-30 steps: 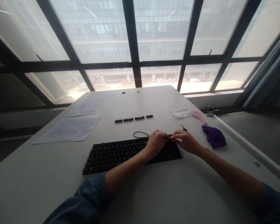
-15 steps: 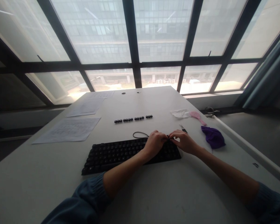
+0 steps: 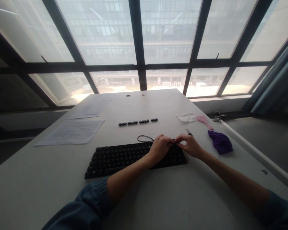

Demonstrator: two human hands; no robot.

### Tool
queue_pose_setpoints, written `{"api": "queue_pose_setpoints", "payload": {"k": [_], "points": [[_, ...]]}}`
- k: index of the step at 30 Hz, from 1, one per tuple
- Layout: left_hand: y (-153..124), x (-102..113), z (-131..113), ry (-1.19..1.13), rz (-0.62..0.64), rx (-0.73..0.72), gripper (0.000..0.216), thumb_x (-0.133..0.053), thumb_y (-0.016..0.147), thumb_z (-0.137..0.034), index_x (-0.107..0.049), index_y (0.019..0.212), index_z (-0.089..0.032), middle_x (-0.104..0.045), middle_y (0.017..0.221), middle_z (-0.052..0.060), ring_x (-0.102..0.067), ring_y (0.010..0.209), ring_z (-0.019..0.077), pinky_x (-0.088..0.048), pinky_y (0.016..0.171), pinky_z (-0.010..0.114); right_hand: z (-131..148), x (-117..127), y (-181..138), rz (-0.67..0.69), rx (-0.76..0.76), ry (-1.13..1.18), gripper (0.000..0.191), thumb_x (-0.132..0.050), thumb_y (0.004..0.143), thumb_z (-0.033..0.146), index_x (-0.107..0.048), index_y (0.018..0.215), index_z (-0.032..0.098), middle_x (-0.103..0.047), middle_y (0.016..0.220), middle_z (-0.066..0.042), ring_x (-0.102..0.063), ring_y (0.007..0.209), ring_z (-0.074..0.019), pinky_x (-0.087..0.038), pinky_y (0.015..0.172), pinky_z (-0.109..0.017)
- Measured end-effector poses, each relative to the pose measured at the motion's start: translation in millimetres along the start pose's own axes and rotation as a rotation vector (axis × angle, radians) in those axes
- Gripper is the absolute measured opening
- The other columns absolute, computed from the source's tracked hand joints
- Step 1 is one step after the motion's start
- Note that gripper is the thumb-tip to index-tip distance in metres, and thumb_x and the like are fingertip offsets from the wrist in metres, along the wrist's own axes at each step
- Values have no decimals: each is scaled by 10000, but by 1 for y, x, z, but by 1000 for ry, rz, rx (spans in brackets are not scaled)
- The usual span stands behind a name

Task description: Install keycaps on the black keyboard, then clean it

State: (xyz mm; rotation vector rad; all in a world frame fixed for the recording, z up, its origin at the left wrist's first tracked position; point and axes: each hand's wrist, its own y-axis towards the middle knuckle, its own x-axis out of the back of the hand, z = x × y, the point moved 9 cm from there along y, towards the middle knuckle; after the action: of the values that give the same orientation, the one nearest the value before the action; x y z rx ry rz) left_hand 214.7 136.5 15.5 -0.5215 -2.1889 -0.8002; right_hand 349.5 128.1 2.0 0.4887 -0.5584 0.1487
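Observation:
A black keyboard (image 3: 124,156) lies across the middle of the white table (image 3: 158,198). My left hand (image 3: 159,148) rests curled over its right end, fingers bent and pressed together. My right hand (image 3: 189,145) meets it at the keyboard's top right corner, fingers pinched; what they pinch is too small to make out. A row of loose black keycaps (image 3: 138,122) lies further back. A thin black wire loop (image 3: 145,138) sits just behind the keyboard, left of my left hand.
Paper sheets (image 3: 72,131) lie at the back left. At the right are a white crumpled tissue (image 3: 186,117), a pink brush (image 3: 204,120), a purple cloth (image 3: 220,142) and a small dark tool (image 3: 189,131). Large windows stand behind the table.
Both hands stay at the keyboard's top right corner; the right hand's fingers have drawn in tighter toward the left hand. The view has shifted slightly.

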Motion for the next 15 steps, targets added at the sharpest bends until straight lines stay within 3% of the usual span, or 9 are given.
{"api": "queue_pose_setpoints", "payload": {"k": [15], "points": [[1,0,-3,4,7,0,139,-708,857,-136,-797,933,-211,-769,830,32,-616,813,191,-488,817,298,6,2,-6,-14,83,-2,75,-673,861,193,-741,849,224,-741,943,-65,-697,897,-224,-556,831,-390]]}}
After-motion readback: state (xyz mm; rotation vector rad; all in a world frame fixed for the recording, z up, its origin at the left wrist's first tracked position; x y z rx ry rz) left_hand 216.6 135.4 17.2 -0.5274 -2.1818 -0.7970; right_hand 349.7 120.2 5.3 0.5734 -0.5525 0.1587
